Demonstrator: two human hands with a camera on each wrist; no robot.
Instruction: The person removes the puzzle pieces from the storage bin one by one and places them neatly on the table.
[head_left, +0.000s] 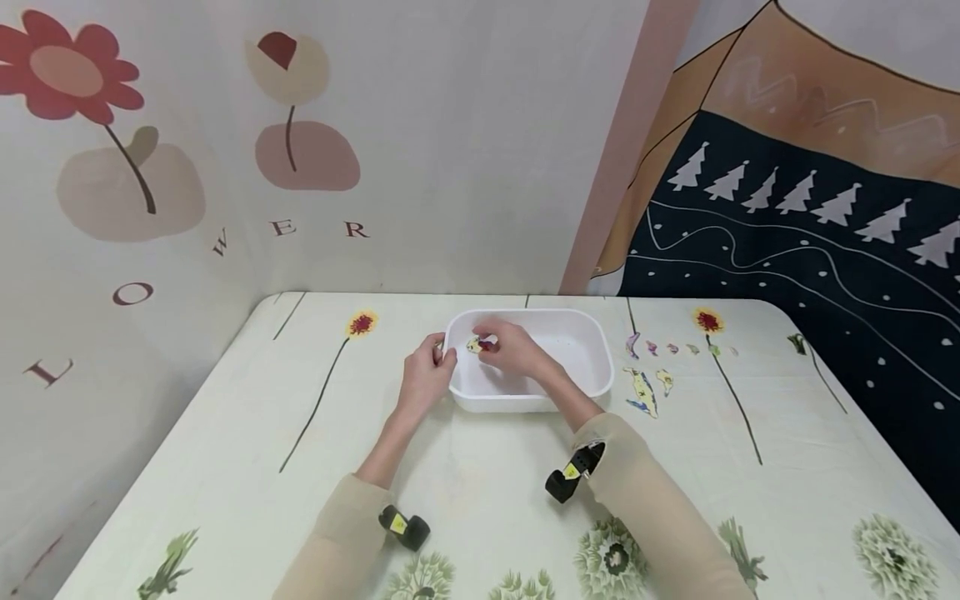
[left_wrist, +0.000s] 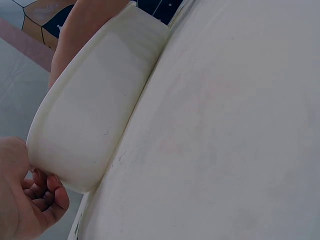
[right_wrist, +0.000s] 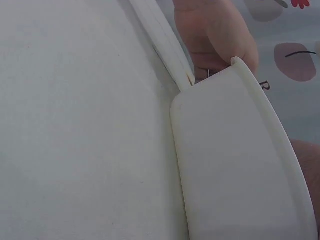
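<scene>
A white plastic tub point(head_left: 537, 403) stands on the table near its far edge. My left hand point(head_left: 427, 377) grips the tub's left rim; in the left wrist view, that hand's fingers point(left_wrist: 58, 200) are curled at the tub's end. Reaching over the tub's front rim, my right hand point(head_left: 516, 350) is inside near the left end. Between its thumb and fingers it pinches a small, flat, yellowish cutout piece point(head_left: 473, 345) with dark marks; the fingers partly cover it. The tub's wall point(right_wrist: 235, 150) hides most of the right hand from the right wrist camera.
Right of the tub, a row of small purple and green cutouts point(head_left: 651, 347) lies on the flower-print tablecloth point(head_left: 480, 483). Below them are a larger yellow-and-blue cutout point(head_left: 642, 394) and a small yellow one point(head_left: 665, 381). A printed curtain point(head_left: 450, 150) hangs behind the table.
</scene>
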